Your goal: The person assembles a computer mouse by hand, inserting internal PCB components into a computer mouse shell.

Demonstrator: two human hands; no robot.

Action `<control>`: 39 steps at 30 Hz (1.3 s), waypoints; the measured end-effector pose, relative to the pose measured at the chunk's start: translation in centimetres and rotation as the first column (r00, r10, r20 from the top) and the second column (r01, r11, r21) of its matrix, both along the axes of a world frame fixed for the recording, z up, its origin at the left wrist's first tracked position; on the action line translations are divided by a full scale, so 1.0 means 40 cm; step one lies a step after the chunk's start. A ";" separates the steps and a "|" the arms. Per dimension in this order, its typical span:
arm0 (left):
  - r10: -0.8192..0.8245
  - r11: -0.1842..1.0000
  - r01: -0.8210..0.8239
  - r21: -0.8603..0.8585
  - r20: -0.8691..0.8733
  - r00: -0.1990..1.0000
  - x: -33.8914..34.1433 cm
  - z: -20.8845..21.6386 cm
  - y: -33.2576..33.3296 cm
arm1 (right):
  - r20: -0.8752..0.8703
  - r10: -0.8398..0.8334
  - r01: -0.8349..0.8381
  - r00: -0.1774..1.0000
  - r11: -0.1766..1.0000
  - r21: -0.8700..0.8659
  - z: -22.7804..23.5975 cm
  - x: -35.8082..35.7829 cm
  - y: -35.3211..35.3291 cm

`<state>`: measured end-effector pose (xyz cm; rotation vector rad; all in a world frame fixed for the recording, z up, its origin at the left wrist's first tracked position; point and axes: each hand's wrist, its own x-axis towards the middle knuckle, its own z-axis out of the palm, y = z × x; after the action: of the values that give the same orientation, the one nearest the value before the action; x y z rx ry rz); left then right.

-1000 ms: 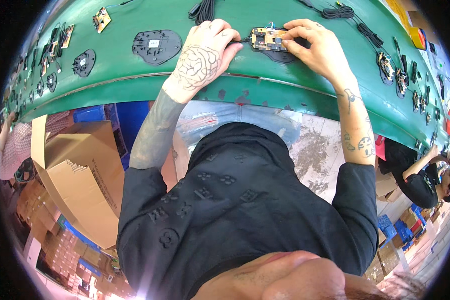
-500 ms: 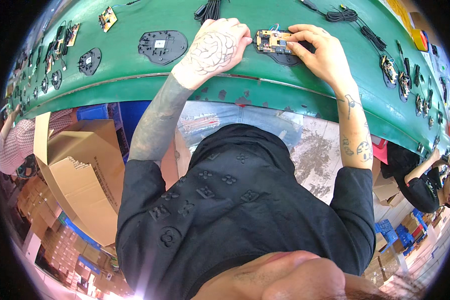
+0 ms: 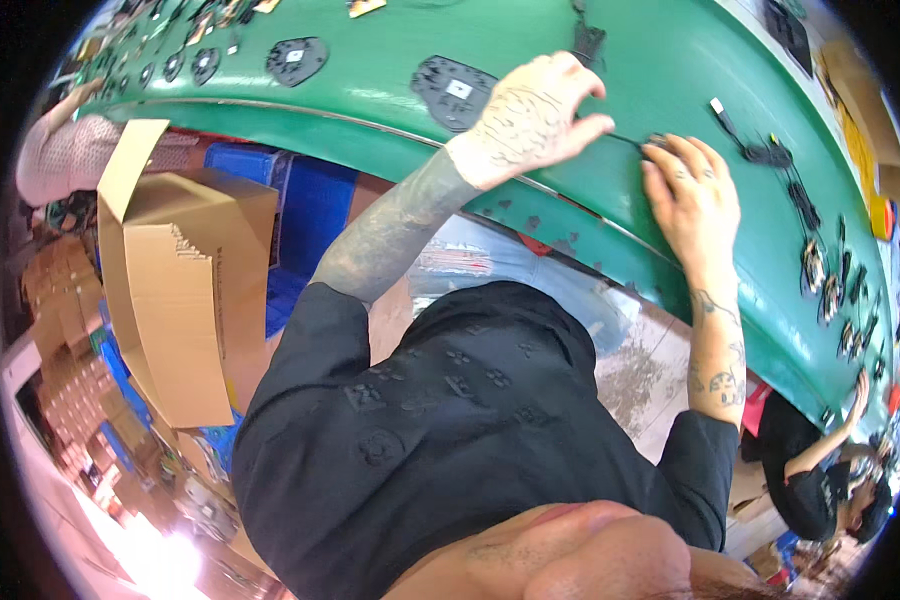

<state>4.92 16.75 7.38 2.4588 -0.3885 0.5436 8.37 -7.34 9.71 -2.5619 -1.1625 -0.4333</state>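
My left hand [image 3: 532,118] hovers over the near edge of the green work surface, thumb and fingers apart, with nothing visible between them. Just left of it lies a black computer-mouse base [image 3: 452,92] with a pale label, partly covered by that hand. My right hand [image 3: 697,200] rests farther right, fingers curled over a black mouse part [image 3: 656,141]. Only a dark rim of this part shows at the fingertips; the rest is hidden under the hand. A thin dark cable seems to run from it toward my left hand.
Another mouse base [image 3: 296,61] lies farther left. A bundled black cable [image 3: 588,45] sits beyond my left hand, and a cable with a plug [image 3: 765,153] lies right. Circuit boards with cables [image 3: 815,265] line the right side. An open cardboard box [image 3: 175,310] stands below left.
The view has turned, shifting the bench contents. My left hand has come away from the mouse assembly with its thumb spread. My right hand now covers the part; the orange circuit board no longer shows.
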 end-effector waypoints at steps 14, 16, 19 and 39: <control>0.449 0.892 -0.451 0.011 -0.128 0.885 0.119 -0.028 0.590 | 0.049 -0.470 0.473 0.881 0.876 -0.094 0.004 0.152 -0.028; 0.445 0.894 -0.449 -0.010 -0.115 0.888 0.121 -0.016 0.599 | -0.075 -0.284 0.286 0.956 0.958 0.011 0.033 0.111 0.064; 0.409 0.884 -0.465 -0.033 -0.423 0.808 0.120 0.073 0.522 | -0.191 -0.061 0.082 0.980 0.991 0.108 0.049 0.056 0.189; 0.053 0.998 -0.048 0.032 -0.158 0.986 -0.134 0.000 0.335 | -0.739 0.178 0.421 0.649 0.726 0.544 -0.004 0.142 0.222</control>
<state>-0.45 30.15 7.36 2.5235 -0.2712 0.3614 14.07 1.55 9.55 -1.8054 -0.3615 0.1955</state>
